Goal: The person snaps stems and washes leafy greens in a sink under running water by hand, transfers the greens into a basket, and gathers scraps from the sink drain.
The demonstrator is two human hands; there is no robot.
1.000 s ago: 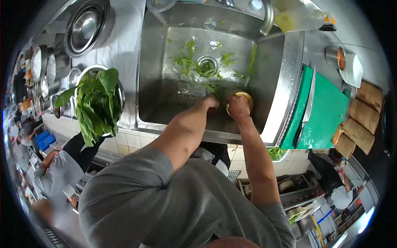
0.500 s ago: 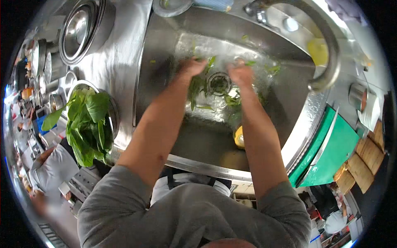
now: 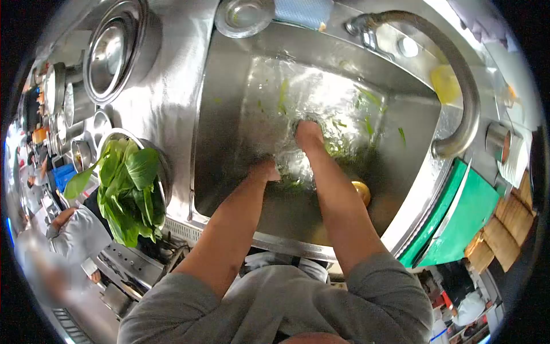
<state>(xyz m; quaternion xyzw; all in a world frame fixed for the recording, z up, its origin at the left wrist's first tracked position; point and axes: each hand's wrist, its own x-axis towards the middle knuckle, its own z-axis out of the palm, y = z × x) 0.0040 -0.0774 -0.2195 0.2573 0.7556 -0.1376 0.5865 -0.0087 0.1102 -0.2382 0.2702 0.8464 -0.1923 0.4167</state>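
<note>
Both of my hands are down in the steel sink (image 3: 229,109), among water and loose scraps of green leaf (image 3: 368,123). My right hand (image 3: 309,135) reaches in near the middle of the sink, fingertips hidden by water and glare. Closer to the near side, my left hand (image 3: 265,169) dips low. Its fingers are blurred and mostly hidden, so I cannot make out anything in it. Beside my right forearm lies a rounded yellow thing (image 3: 361,192), partly covered by the arm.
Leafy greens (image 3: 129,195) overfill a metal bowl left of the sink. Nested steel bowls (image 3: 112,57) stand behind them. A curved faucet (image 3: 472,92) arches over the right rim, near a green cutting board (image 3: 467,215) with a knife. A steel dish (image 3: 243,17) sits on the far edge.
My left hand has come nearer to me, and my right hand has moved left and slightly nearer, over where the drain showed. The leaf scraps have spread and shifted in the water.
</note>
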